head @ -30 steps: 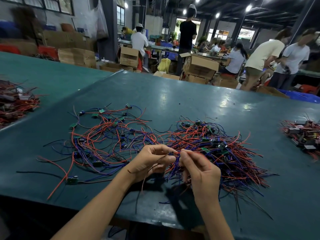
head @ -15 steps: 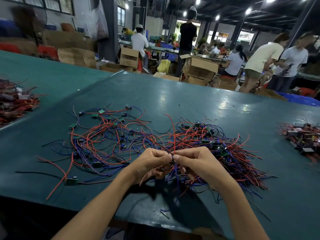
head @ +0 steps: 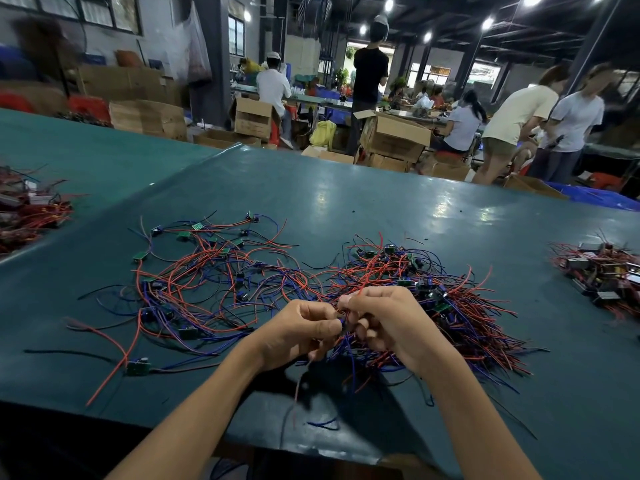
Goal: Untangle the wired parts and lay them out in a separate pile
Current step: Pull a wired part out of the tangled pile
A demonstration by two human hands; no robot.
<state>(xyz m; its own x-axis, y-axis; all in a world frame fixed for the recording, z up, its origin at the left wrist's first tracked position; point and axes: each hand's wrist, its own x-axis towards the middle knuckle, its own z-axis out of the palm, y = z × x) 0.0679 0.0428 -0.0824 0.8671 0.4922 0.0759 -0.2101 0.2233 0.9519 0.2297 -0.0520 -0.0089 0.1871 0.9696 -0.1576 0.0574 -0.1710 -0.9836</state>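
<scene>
Glossy smooth table cover [head: 381, 202]

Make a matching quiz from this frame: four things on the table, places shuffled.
Things:
1. spread-out parts
2. dense tangle
3. held part
4. side pile

Places:
A. near the right edge of the table
B. pinched between the left hand and the right hand
C. laid loosely to the left of the left hand
D. behind and under the right hand

Pairs: 1-C, 2-D, 3-B, 4-A
</scene>
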